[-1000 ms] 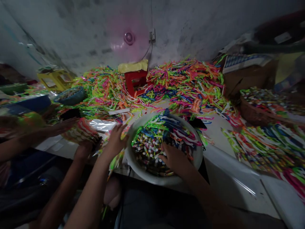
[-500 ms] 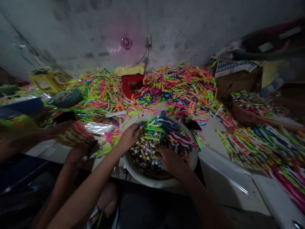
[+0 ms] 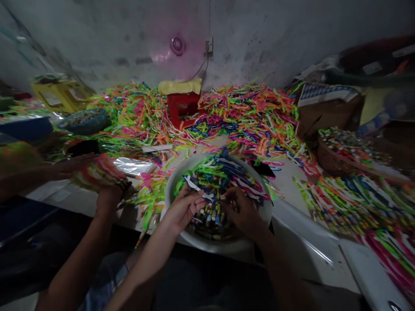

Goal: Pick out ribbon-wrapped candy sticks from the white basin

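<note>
A white basin (image 3: 207, 245) stands at the table edge in front of me, filled with small multicoloured cylinders (image 3: 215, 211) and, at its back, bright plastic strips (image 3: 233, 166). Over its left side, my left hand (image 3: 184, 209) is closed with thumb and fingers on a blue-and-white strip (image 3: 193, 184). My right hand (image 3: 243, 211) hovers over the basin's right half, fingers curled together near the left fingertips. A tiny pale piece seems to be at those fingertips, too small and dark to name.
At left, another person's hands (image 3: 108, 196) hold a bundle of orange-and-white strips (image 3: 100, 172). A heap of strips (image 3: 253, 108) lies behind, around a red stool (image 3: 173, 110). Rows of strips (image 3: 353, 194) and a brown basket (image 3: 337, 155) are on the right.
My left hand has come up from the basin's back left, turned palm upward, with a blue-and-white strip now in it. My right hand has lifted slightly from the cylinders. The view has shifted slightly.
</note>
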